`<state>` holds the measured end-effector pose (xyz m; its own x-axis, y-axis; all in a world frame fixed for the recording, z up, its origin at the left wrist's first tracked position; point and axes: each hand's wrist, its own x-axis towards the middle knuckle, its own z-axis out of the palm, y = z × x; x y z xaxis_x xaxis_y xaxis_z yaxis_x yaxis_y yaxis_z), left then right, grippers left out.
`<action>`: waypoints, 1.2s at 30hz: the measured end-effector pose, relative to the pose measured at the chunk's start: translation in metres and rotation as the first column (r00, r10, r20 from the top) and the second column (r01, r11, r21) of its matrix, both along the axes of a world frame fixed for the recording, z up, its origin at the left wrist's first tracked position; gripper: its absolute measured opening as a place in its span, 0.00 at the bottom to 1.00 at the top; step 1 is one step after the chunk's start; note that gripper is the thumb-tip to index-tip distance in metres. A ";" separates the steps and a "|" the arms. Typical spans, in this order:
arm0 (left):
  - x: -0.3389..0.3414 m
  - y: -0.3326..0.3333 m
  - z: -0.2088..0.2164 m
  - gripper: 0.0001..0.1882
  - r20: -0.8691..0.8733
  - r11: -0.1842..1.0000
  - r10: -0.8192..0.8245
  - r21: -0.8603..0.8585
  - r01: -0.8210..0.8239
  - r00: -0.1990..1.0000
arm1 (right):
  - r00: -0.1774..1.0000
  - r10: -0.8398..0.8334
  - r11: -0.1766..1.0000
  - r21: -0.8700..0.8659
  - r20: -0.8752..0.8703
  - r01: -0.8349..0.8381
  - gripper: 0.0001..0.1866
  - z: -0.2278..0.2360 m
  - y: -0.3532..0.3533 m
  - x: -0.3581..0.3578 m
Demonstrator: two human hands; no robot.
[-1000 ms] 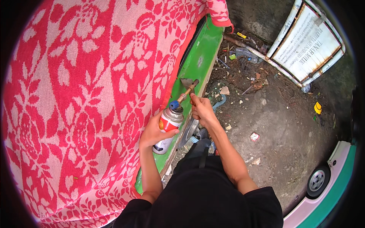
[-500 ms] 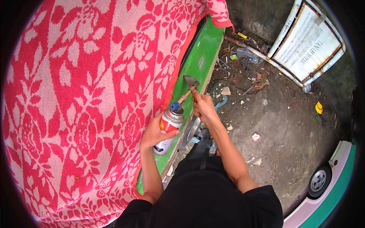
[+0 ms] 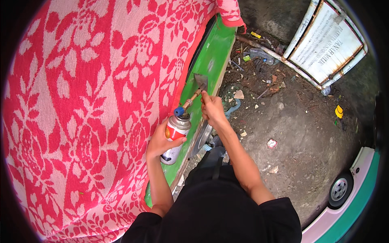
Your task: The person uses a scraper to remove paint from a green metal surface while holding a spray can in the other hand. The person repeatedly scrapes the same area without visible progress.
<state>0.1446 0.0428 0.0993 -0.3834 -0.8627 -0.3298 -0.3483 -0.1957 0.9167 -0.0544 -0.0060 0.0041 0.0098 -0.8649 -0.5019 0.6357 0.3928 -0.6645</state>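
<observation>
My left hand point(image 3: 159, 141) is wrapped round a gas torch canister point(image 3: 177, 128), red and white with a silver top. From its blue knob point(image 3: 179, 111) a brass nozzle slants up and right toward my right hand point(image 3: 212, 109). Those fingers are closed on a scraper point(image 3: 201, 81), its handle mostly hidden by them. The scraper's grey blade lies against or just over a green painted panel point(image 3: 216, 52), close to the nozzle tip; whether they touch I cannot tell. No flame shows.
A red and pink floral cloth point(image 3: 93, 109) covers much of the left side, beside the panel. Rubble and litter point(image 3: 239, 95) lie on the ground at right. A rusty white sign frame point(image 3: 328, 44) leans at the back right; a pink and green vehicle with a wheel point(image 3: 340, 189) stands lower right.
Both hands, with the torch and scraper, have shifted slightly left. The scraper blade has turned a little and sits somewhat higher on the panel. Both grips stay the same.
</observation>
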 end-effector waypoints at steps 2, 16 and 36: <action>0.003 0.001 -0.004 0.34 0.015 0.999 -0.007 -0.035 0.007 1.000 | 0.997 0.060 0.996 0.059 0.039 -0.062 0.20 0.000 0.015 -0.001; 0.000 -0.010 -0.003 0.34 0.036 1.000 -0.012 -0.012 0.012 0.999 | 0.994 0.075 0.993 0.081 0.079 -0.082 0.20 0.003 0.019 0.001; 0.000 0.007 -0.003 0.35 0.031 0.998 0.029 -0.065 -0.027 0.999 | 0.994 0.059 0.992 0.104 0.092 -0.068 0.19 0.008 0.021 0.007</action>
<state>0.1450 0.0496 0.0965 -0.3490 -0.8926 -0.2854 -0.3732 -0.1469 0.9160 -0.0472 0.0151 0.0116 0.1115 -0.8027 -0.5859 0.6618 0.4998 -0.5587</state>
